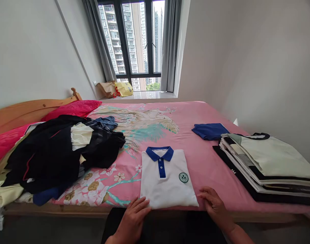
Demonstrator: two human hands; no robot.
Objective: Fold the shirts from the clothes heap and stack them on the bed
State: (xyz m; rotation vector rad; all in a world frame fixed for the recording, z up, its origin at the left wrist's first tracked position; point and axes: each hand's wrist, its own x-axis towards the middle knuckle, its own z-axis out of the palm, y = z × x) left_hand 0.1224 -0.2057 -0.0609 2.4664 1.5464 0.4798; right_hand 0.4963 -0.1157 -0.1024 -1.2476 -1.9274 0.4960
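Observation:
A folded white polo shirt (166, 179) with a blue collar and a round green badge lies on the pink flowered bedsheet (195, 117) near the bed's front edge. My left hand (131, 218) rests at the shirt's lower left corner, fingers stretched flat and touching its hem. My right hand (215, 205) lies flat on the sheet just beside the shirt's lower right corner, fingers spread. Neither hand holds anything.
A heap of unfolded dark clothes (55, 152) covers the bed's left side, by red pillows (73, 108) and a wooden headboard (22, 112). A stack of folded shirts (266, 166) sits at the right, a folded blue garment (210, 131) behind it. Bags (116, 89) stand on the window sill.

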